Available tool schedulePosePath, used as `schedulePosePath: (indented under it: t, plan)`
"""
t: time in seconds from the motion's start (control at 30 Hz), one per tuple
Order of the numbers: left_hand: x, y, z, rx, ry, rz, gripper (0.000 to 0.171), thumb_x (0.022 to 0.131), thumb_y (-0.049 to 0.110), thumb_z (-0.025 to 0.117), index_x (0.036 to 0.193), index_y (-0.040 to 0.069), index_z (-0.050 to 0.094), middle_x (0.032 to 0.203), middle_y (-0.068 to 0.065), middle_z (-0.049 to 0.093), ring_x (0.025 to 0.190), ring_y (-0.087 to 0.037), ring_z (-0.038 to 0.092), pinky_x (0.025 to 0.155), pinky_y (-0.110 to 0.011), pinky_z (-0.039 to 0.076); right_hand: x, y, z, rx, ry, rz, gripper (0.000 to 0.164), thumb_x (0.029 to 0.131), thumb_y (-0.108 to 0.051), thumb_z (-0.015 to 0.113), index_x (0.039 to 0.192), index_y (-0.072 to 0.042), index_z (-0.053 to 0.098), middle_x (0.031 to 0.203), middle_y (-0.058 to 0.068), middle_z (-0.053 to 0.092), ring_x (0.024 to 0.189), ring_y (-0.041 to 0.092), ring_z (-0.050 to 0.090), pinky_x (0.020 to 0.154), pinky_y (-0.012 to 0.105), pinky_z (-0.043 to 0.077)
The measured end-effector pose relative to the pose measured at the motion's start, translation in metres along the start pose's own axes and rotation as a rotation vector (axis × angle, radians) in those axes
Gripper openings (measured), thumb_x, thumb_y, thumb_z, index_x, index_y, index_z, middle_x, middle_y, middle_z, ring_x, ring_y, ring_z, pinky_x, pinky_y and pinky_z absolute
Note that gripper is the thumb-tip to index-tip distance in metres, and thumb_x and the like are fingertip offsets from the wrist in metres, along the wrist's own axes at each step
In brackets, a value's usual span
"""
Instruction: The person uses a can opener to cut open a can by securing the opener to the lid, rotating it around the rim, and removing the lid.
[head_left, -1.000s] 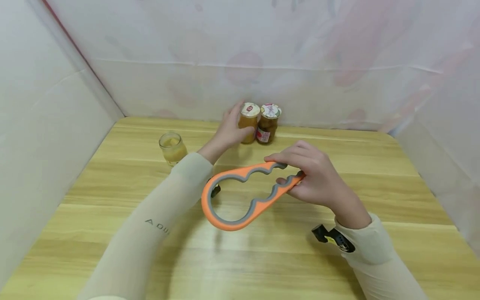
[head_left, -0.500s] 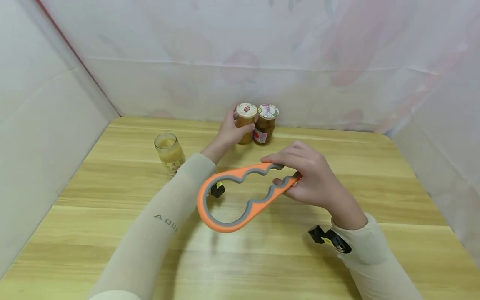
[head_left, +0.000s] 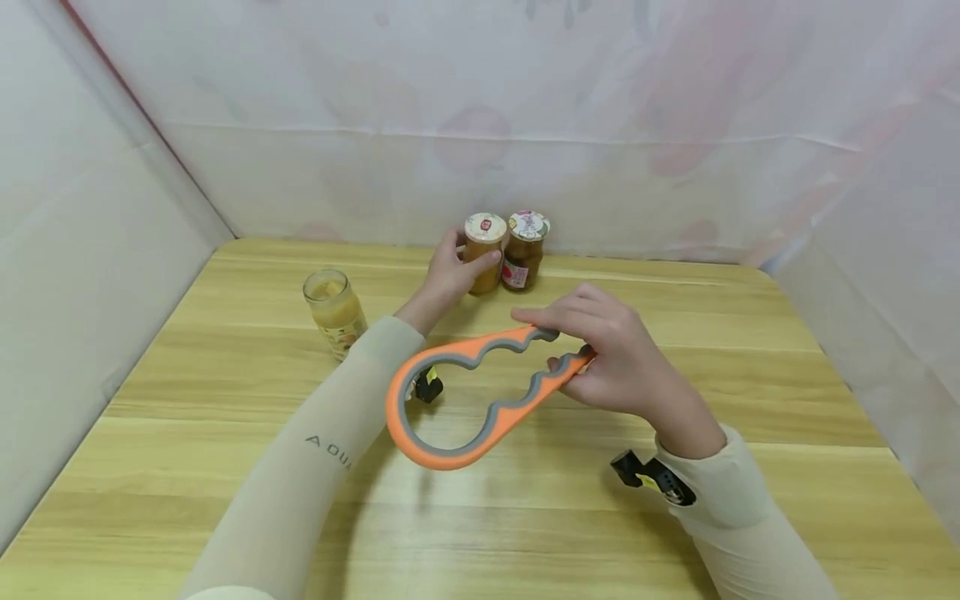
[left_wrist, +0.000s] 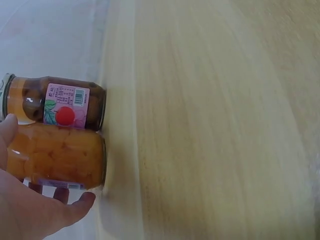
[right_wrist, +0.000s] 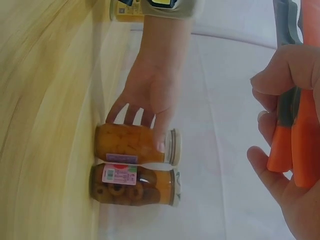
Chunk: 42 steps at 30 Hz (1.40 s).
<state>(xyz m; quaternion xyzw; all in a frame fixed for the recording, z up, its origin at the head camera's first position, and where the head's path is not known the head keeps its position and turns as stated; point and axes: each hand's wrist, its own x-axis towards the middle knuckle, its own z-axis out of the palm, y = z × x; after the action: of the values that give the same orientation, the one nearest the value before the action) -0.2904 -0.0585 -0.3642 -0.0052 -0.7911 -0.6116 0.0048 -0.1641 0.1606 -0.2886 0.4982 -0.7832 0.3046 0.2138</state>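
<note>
My left hand (head_left: 447, 271) is round a glass jar of orange fruit pieces (head_left: 483, 252) with a pale lid, thumb on the near side and fingers on the far side. The jar stands upright on the table. Close beside it on the right is a jar of dark round fruit (head_left: 522, 257) with a pink label, plainer in the left wrist view, where that label (left_wrist: 66, 106) shows a red fruit. My right hand (head_left: 611, 350) grips the handle ends of an orange and grey jar opener (head_left: 442, 461), held above the table with its loop toward the left.
An open glass jar with yellow contents (head_left: 335, 310) stands at the left, partly behind my left sleeve. The wooden table (head_left: 525, 533) meets a pale curtain wall (head_left: 480, 167) just behind the two lidded jars.
My left hand has come lower around the orange fruit jar, its fingers no longer up by the lid. The jar is shifted very slightly nearer. The jar opener stays in my right hand.
</note>
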Motion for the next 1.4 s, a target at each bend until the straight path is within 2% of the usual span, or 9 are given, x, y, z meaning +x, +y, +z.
schedulePosePath:
  t: [0.1, 0.2, 0.27, 0.33, 0.6, 0.83, 1.07, 1.4]
  plan:
    - [-0.002, -0.001, 0.000, 0.015, 0.000, -0.009, 0.069, 0.078, 0.045, 0.068, 0.131, 0.015, 0.036, 0.134, -0.004, 0.040, 0.119, -0.021, 0.043, 0.097, -0.036, 0.039, -0.002, 0.000, 0.001, 0.018, -0.008, 0.054, 0.054, 0.059, -0.004, 0.062, 0.113, -0.010, 0.060, 0.093, -0.009, 0.063, 0.081, 0.007, 0.053, 0.067, 0.018, 0.039]
    - [-0.004, -0.003, 0.000, 0.010, -0.001, -0.014, 0.068, 0.078, 0.044, 0.069, 0.130, 0.015, 0.037, 0.133, -0.003, 0.040, 0.118, -0.020, 0.044, 0.095, -0.035, 0.040, -0.004, -0.001, 0.001, 0.034, -0.017, 0.103, 0.038, 0.058, -0.001, 0.065, 0.092, -0.008, 0.050, 0.094, -0.007, 0.061, 0.087, 0.007, 0.056, 0.063, 0.019, 0.038]
    - [-0.005, -0.003, -0.001, 0.002, -0.001, -0.010, 0.067, 0.078, 0.044, 0.069, 0.129, 0.014, 0.037, 0.132, -0.003, 0.041, 0.118, -0.020, 0.044, 0.094, -0.034, 0.041, -0.005, -0.001, 0.001, 0.038, -0.018, 0.113, 0.035, 0.057, 0.000, 0.065, 0.081, -0.010, 0.042, 0.093, -0.007, 0.059, 0.090, 0.008, 0.056, 0.060, 0.021, 0.035]
    - [-0.007, -0.002, -0.002, -0.003, 0.001, -0.008, 0.067, 0.078, 0.043, 0.070, 0.129, 0.014, 0.037, 0.132, -0.003, 0.041, 0.117, -0.021, 0.045, 0.094, -0.034, 0.041, -0.004, -0.001, 0.002, 0.037, -0.020, 0.112, 0.035, 0.058, 0.000, 0.066, 0.077, -0.012, 0.040, 0.092, -0.008, 0.058, 0.093, 0.009, 0.056, 0.058, 0.021, 0.031]
    - [-0.010, 0.000, -0.008, -0.058, -0.013, -0.038, 0.070, 0.076, 0.039, 0.073, 0.131, 0.016, 0.037, 0.135, -0.003, 0.040, 0.117, -0.021, 0.045, 0.095, -0.034, 0.041, -0.001, -0.001, 0.004, 0.027, -0.014, 0.072, 0.032, 0.057, 0.000, 0.068, 0.074, -0.014, 0.044, 0.090, -0.010, 0.059, 0.094, 0.008, 0.054, 0.058, 0.019, 0.033]
    - [-0.015, 0.002, -0.012, -0.036, -0.047, -0.050, 0.069, 0.075, 0.040, 0.074, 0.130, 0.017, 0.038, 0.133, -0.002, 0.041, 0.119, -0.022, 0.043, 0.095, -0.036, 0.041, -0.001, -0.001, 0.002, 0.020, -0.020, 0.077, 0.031, 0.058, -0.002, 0.067, 0.075, -0.014, 0.044, 0.090, -0.010, 0.057, 0.096, 0.008, 0.054, 0.060, 0.016, 0.033]
    - [-0.019, 0.000, -0.015, -0.042, -0.098, -0.053, 0.068, 0.074, 0.041, 0.074, 0.128, 0.019, 0.039, 0.132, 0.000, 0.041, 0.120, -0.021, 0.043, 0.094, -0.036, 0.042, -0.001, -0.002, 0.003, 0.018, -0.028, 0.078, 0.031, 0.059, -0.002, 0.068, 0.075, -0.014, 0.044, 0.087, -0.011, 0.054, 0.096, 0.008, 0.053, 0.060, 0.017, 0.034]
    - [-0.026, 0.002, -0.016, -0.029, -0.130, -0.061, 0.067, 0.073, 0.040, 0.075, 0.126, 0.019, 0.041, 0.131, 0.000, 0.042, 0.119, -0.022, 0.044, 0.093, -0.036, 0.042, 0.000, -0.002, 0.002, 0.022, -0.025, 0.074, 0.032, 0.057, 0.000, 0.068, 0.075, -0.014, 0.045, 0.086, -0.010, 0.054, 0.095, 0.008, 0.054, 0.058, 0.018, 0.033]
